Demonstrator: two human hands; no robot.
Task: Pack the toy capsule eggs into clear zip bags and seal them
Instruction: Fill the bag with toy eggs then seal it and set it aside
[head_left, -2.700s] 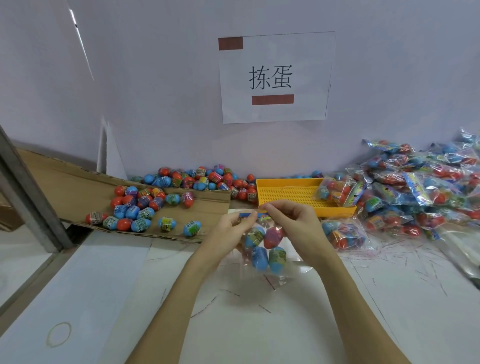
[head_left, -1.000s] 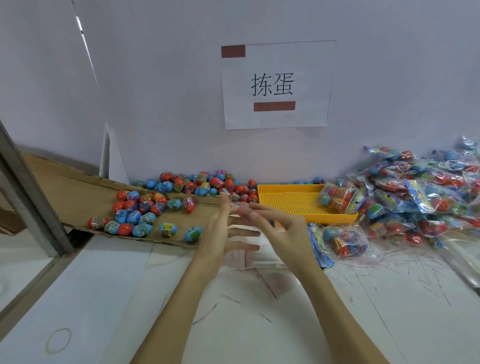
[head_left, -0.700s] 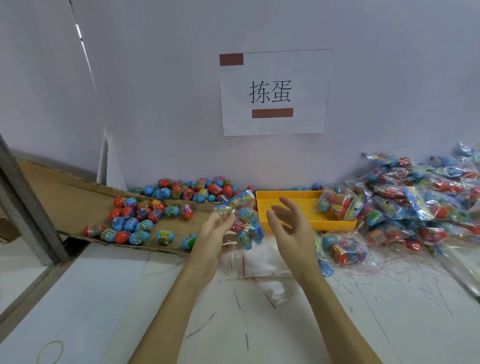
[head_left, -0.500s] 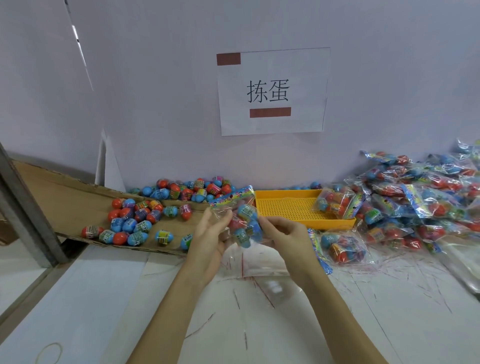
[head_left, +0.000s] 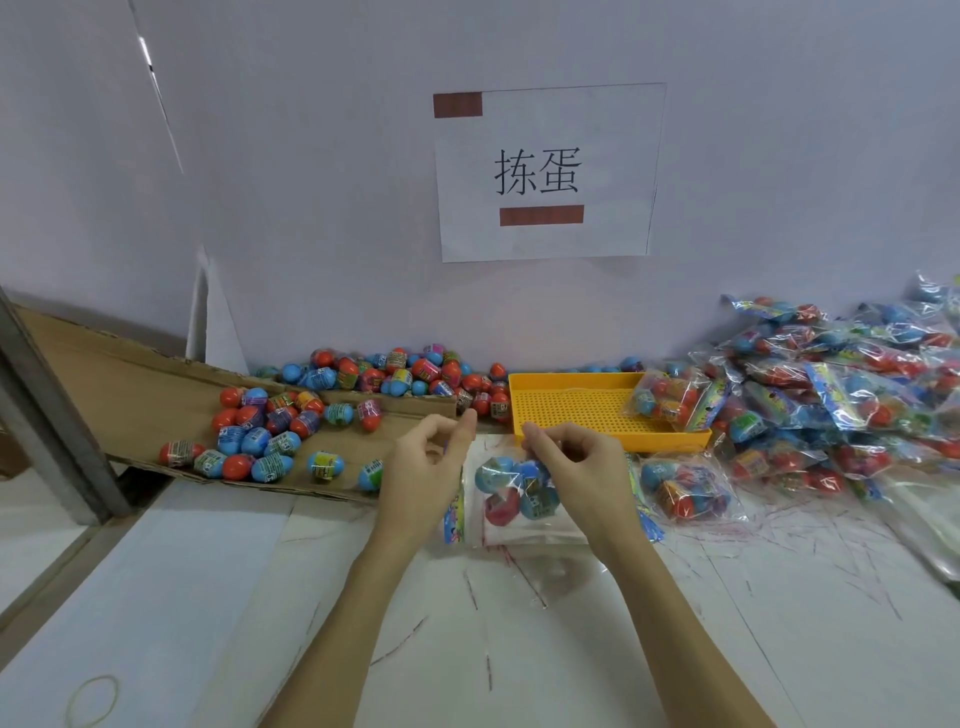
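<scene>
A clear zip bag (head_left: 511, 493) with several blue and red capsule eggs inside sits low over the white table, between my two hands. Its printed header strip (head_left: 453, 517) points left and down, under my left hand. My left hand (head_left: 428, 470) has thumb and forefinger pinched together at the bag's upper left edge. My right hand (head_left: 579, 467) has its fingers curled and pinches the bag's top right. Loose capsule eggs (head_left: 270, 431) lie on a cardboard sheet to the left, with more eggs (head_left: 405, 371) along the wall.
A yellow perforated tray (head_left: 582, 410) behind my hands holds one packed bag (head_left: 670, 400). A heap of packed bags (head_left: 831, 395) fills the right side, with one bag (head_left: 685, 488) close to my right hand. Flat empty clear bags (head_left: 524, 535) lie underneath. A rubber band (head_left: 93, 701) lies front left.
The filled bag, held up with its header on top half a second ago, has come down toward the table and turned header-left. Both hands lowered with it.
</scene>
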